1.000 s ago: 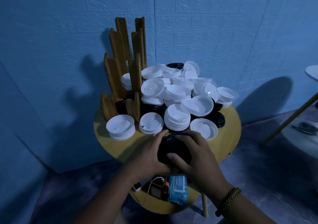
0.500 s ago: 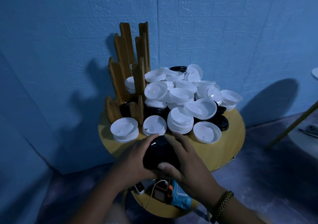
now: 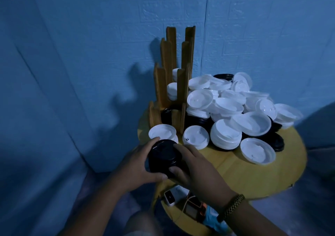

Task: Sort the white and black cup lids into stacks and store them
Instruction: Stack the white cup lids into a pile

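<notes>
Black lid stack (image 3: pixel 164 156) is shifted left vs. 1 s ago, now at tabletop (image 3: pixel 253 177) front-left edge, just before wooden rack (image 3: pixel 174 83). It's gripped by left hand (image 3: pixel 134 165) & right hand (image 3: pixel 197 166), fingers curled round. Racking is judged next.

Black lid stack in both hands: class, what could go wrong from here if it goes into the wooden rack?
1. The black lid stack, gripped round its sides by the left hand and right hand, might slip apart.
2. It could knock the white stack standing before the wooden rack.
3. Bumping the loose heap may send lids off the table.
</notes>
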`<act>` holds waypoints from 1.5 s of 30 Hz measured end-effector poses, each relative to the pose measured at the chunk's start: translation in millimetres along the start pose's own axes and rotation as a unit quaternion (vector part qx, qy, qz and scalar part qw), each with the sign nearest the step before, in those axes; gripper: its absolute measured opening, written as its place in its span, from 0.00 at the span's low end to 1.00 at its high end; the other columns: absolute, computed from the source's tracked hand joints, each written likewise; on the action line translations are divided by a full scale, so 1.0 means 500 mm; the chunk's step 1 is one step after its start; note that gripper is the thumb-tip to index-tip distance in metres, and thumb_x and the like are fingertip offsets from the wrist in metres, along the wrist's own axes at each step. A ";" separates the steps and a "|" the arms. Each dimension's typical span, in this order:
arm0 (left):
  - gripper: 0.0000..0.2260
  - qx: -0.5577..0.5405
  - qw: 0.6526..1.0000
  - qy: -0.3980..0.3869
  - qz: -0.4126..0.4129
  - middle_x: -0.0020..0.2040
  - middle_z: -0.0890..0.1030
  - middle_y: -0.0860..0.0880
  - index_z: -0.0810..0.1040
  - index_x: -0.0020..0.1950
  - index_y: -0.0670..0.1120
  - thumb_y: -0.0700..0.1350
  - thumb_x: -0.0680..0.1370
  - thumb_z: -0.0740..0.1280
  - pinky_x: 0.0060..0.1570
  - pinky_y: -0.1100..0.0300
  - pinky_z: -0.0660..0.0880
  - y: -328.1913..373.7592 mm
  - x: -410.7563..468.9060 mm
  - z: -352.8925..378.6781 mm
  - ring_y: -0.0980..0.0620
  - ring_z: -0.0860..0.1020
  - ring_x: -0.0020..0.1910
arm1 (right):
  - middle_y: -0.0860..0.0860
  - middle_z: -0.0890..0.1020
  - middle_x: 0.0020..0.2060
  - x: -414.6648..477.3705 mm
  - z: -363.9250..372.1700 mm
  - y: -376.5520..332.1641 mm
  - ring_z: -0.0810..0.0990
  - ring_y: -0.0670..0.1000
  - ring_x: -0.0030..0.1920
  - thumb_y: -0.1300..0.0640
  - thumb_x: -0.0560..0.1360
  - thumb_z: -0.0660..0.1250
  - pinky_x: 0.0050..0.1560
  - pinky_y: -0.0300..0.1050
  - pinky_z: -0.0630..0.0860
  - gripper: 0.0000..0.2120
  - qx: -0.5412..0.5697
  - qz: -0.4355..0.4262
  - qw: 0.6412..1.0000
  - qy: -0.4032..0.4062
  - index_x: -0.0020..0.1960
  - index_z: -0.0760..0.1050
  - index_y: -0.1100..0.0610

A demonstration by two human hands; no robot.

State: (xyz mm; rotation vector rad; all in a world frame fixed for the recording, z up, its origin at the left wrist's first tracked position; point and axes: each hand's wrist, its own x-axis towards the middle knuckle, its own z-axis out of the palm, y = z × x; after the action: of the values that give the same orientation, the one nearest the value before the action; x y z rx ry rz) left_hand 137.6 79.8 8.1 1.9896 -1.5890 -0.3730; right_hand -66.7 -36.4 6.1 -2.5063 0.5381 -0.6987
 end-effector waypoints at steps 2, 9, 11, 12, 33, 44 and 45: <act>0.47 -0.004 1.000 -0.002 0.003 0.66 0.65 0.68 0.51 0.73 0.76 0.66 0.64 0.79 0.66 0.61 0.67 -0.002 0.001 0.003 0.61 0.66 0.69 | 0.41 0.68 0.67 -0.003 -0.003 0.001 0.71 0.42 0.62 0.41 0.78 0.65 0.55 0.35 0.72 0.30 0.001 0.001 1.000 0.001 0.77 0.60 0.46; 0.45 -0.016 1.000 0.000 0.018 0.63 0.62 0.77 0.52 0.71 0.77 0.64 0.65 0.79 0.62 0.68 0.65 0.011 0.008 0.014 0.65 0.66 0.67 | 0.41 0.68 0.68 -0.012 -0.022 0.002 0.72 0.41 0.62 0.40 0.78 0.64 0.57 0.40 0.75 0.30 -0.003 0.002 1.000 0.003 0.77 0.59 0.45; 0.46 -0.019 1.000 -0.003 0.020 0.66 0.65 0.71 0.52 0.73 0.76 0.65 0.65 0.79 0.64 0.65 0.67 0.015 0.010 0.017 0.64 0.67 0.68 | 0.41 0.68 0.68 -0.016 -0.026 0.004 0.72 0.42 0.62 0.39 0.78 0.63 0.58 0.40 0.75 0.31 -0.005 0.003 1.000 0.001 0.77 0.59 0.46; 0.47 -0.018 1.000 -0.004 0.020 0.67 0.66 0.68 0.52 0.75 0.74 0.66 0.65 0.79 0.64 0.64 0.68 0.017 0.010 0.019 0.63 0.68 0.68 | 0.42 0.68 0.68 -0.018 -0.028 0.006 0.72 0.43 0.63 0.39 0.78 0.63 0.58 0.41 0.75 0.31 -0.005 0.004 1.000 0.001 0.77 0.59 0.46; 0.56 0.016 0.999 -0.025 0.037 0.76 0.65 0.57 0.47 0.82 0.64 0.69 0.63 0.78 0.70 0.55 0.68 0.114 0.047 0.070 0.56 0.64 0.74 | 0.39 0.71 0.63 -0.076 -0.085 0.037 0.72 0.39 0.58 0.37 0.73 0.70 0.54 0.33 0.73 0.32 0.021 0.102 0.993 0.058 0.71 0.64 0.46; 0.20 0.219 0.959 0.166 0.063 0.63 0.80 0.55 0.79 0.66 0.51 0.49 0.74 0.74 0.59 0.49 0.69 -0.010 0.077 0.036 0.49 0.74 0.65 | 0.36 0.68 0.60 -0.068 -0.079 0.024 0.69 0.36 0.57 0.39 0.73 0.71 0.46 0.23 0.66 0.31 0.029 0.137 0.989 0.045 0.71 0.63 0.44; 0.20 0.221 0.957 0.175 0.071 0.62 0.81 0.55 0.81 0.65 0.51 0.48 0.73 0.75 0.57 0.50 0.68 -0.007 0.082 0.036 0.48 0.75 0.63 | 0.37 0.68 0.60 -0.067 -0.079 0.023 0.69 0.37 0.57 0.39 0.73 0.71 0.46 0.23 0.67 0.32 0.029 0.137 0.989 0.043 0.71 0.63 0.44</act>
State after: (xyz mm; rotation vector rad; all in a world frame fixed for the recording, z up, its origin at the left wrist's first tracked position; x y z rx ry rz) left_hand 141.4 36.5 -3.2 2.0893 -1.6658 0.4077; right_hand -118.2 -43.2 17.2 -2.2963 0.8618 -0.7058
